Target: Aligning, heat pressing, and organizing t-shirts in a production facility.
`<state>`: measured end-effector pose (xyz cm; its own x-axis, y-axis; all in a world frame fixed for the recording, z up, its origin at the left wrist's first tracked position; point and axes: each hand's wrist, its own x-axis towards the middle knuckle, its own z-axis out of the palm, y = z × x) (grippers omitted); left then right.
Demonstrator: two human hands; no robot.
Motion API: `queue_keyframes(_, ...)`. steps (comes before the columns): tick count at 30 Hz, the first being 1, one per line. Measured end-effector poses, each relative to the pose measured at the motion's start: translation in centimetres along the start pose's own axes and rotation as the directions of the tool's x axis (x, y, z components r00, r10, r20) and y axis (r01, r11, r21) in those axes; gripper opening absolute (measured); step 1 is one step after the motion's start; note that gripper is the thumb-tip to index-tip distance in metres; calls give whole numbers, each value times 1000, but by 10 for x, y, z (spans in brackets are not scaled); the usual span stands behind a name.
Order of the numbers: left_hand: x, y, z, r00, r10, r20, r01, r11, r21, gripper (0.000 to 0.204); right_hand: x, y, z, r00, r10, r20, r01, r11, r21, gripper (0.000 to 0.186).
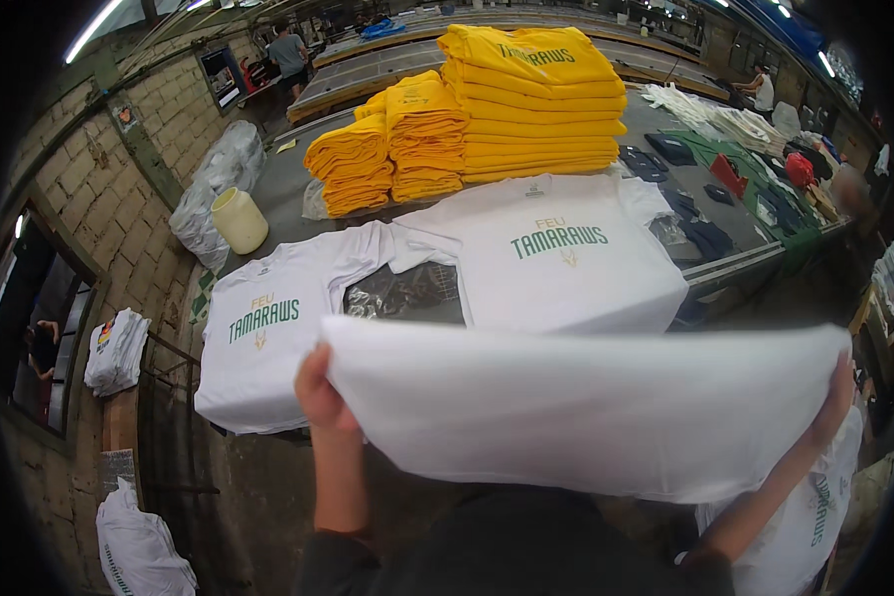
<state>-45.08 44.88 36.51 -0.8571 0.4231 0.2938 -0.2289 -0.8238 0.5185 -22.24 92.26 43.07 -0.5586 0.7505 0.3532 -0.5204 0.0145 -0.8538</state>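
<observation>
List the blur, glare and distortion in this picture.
Head view: the held white cloth looks soft-edged, probably from motion; head view: the tube light at upper left is blown out; head view: the block wall leans and bends toward the dark rim.

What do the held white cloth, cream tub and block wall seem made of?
White cloth: soft matte fabric, possibly cotton; it sags in smooth curves. Cream tub: probably plastic, given its smooth, satiny, rounded body. Block wall: rough, dull masonry, likely concrete, with mortar joints showing.
</observation>
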Motion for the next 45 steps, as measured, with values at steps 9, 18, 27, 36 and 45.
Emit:
queue_keyframes(9, 225, -30, -35, 962, 76, -263, 61, 877, 477, 34, 273, 172, 112, 753, 445, 484, -439, 888, -135, 24)
queue_keyframes(18, 355, -39, -11, 932, 360, -28, -271, 749, 604, 35, 418, 208, 162, 889, 70, 453, -183, 960, 210, 26)
queue_keyframes(27, 244, -128, -43, 858, 363, -365, 53, 643, 764, 26, 367, 299, 87, 846, 375, 379, -345, 927, -147, 34)
queue_keyframes(36, 111, -227, -118, 663, -52, -747, 708, 370, 602, 26, 248, 389, -21, 843, 516, 151, -270, 649, -711, 30)
queue_keyframes(45, 85, -242, -138, 582, -194, -790, 806, 10, 592, 33, 225, 379, -54, 837, 508, 202, 83, 248, -965, 27)
